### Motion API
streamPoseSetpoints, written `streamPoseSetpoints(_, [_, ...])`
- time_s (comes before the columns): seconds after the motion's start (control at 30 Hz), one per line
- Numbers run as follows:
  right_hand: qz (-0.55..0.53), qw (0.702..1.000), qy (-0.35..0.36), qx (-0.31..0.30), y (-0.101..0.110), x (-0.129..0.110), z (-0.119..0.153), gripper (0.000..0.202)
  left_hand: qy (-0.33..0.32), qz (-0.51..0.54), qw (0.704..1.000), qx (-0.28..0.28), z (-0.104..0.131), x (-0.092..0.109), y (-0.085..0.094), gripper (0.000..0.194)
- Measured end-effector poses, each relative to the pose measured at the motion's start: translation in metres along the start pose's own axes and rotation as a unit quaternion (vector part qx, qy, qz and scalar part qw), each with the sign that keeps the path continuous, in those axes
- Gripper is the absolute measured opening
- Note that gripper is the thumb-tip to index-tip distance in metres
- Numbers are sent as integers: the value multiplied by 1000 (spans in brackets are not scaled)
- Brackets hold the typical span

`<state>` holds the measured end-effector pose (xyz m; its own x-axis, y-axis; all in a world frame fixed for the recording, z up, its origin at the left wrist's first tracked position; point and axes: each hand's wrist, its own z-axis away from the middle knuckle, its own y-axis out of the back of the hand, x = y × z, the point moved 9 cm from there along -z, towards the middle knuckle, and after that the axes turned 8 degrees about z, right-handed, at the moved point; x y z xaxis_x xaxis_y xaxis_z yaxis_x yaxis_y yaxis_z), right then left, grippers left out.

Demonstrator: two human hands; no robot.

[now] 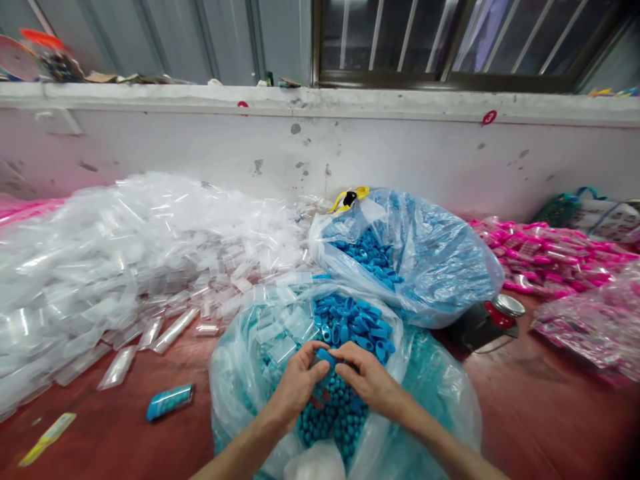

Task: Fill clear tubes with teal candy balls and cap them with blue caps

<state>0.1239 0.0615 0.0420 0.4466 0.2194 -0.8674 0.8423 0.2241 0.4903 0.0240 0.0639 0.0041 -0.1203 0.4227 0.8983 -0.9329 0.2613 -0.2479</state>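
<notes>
Above the open plastic bag (226,383) of teal beads (336,417), the left hand (299,375) and right hand (369,381) close their grip around one blue piece (326,358).

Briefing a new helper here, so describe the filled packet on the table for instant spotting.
On the red table, find the open plastic bag of small blue beads. Left of it, before the yellow strip, lies one short packet. Unlike the clear sleeves heaped behind it, it is filled with blue and has a blue end.
</notes>
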Motion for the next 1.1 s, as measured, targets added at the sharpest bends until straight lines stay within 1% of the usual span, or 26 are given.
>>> streamPoseSetpoints(0.07, [-92,993,-53,-59,-3,10,0,26,-20,0,1000,-20,1,1,4,39])
streamPoseSetpoints(0.1, [-140,985,-82,-64,-2,15,-1,27,-31,-1,999,-30,1,1,5,39])
streamPoseSetpoints(0.17, [-206,971,-122,-26,4,22,-2,32,-48,-8,998,-43,3,1,5,38])
streamPoseSetpoints(0.27, [-224,963,-137,53,11,24,-5,41,-64,-23,997,-42,6,1,0,34])
streamPoseSetpoints(0.33, [-181,973,-113,88,13,16,-5,37,-72,-24,997,-33,8,2,-3,31])
streamPoseSetpoints(0.4, [-103,986,-72,106,15,2,-2,31,-75,-27,997,-11,9,3,-3,28])
streamPoseSetpoints(0.47, [-30,995,-44,80,7,-10,1,35,-76,-28,997,15,8,3,1,28])
streamPoseSetpoints(0.5, [-2,998,-39,51,-1,-13,2,44,-81,-24,996,26,8,4,4,29])
streamPoseSetpoints(0.6, [51,997,-39,-40,-28,-15,6,88,-115,5,993,38,7,9,8,37])
streamPoseSetpoints(0.63, [66,996,-36,-56,-35,-15,7,97,-129,15,991,36,7,11,7,39])
streamPoseSetpoints(0.67, [81,994,-31,-60,-39,-16,7,100,-139,24,990,29,8,13,6,41])
streamPoseSetpoints(0.77, [137,990,0,-34,-39,-24,5,93,-151,39,988,11,12,18,0,42])
streamPoseSetpoints(0.87, [216,976,23,-8,-34,-31,4,87,-141,53,988,14,14,16,-3,33])
streamPoseSetpoints(0.93, [257,966,27,-9,-33,-33,5,85,-139,57,988,22,14,14,-2,30])
streamPoseSetpoints(1.0, [272,962,30,-8,-33,-34,7,84,-144,46,988,32,14,14,-1,32])
streamPoseSetpoints(1.1, [277,960,23,20,-30,-35,10,80,-144,11,988,50,14,15,-1,34])
